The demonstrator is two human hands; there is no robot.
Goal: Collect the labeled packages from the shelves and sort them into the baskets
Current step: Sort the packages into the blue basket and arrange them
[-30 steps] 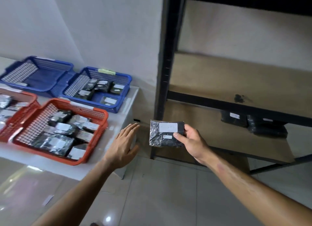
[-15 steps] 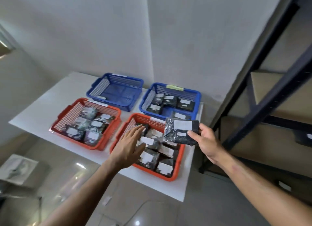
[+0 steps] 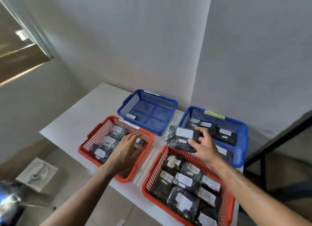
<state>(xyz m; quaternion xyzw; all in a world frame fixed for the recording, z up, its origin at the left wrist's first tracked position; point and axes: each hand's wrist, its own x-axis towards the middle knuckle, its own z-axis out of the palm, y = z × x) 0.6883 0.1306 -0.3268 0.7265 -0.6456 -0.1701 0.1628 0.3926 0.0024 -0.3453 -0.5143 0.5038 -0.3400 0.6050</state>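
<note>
Black plastic package with a white label (image 3: pixel 183 138) hangs in the air, pinched at its right edge by the right hand (image 3: pixel 205 147), thumb under and fingers over. It sits above the gap between the near-right orange mesh basket (image 3: pixel 152 175) and the far-right blue mesh basket (image 3: pixel 240 134), over the orange one's far rim. That orange basket is packed with similar black labelled packages (image 3: pixel 184 200); the blue one behind it holds several more (image 3: pixel 225 135) and carries a pale green tag on its far rim. The left hand (image 3: pixel 126 149) hovers over the near-left orange mesh basket (image 3: pixel 84 146), fingers stretched forward and relaxed, gripping nothing; whether it touches the packages below I cannot tell. A few wrapped packages (image 3: pixel 108 142) lie in that basket. The far-left blue mesh basket (image 3: pixel 170 106) shows only a small white slip on its floor. All four baskets stand on the white tabletop (image 3: pixel 81 114), set against a pale wall corner. A dark metal shelf frame (image 3: pixel 276 141) stands at the right.
</note>
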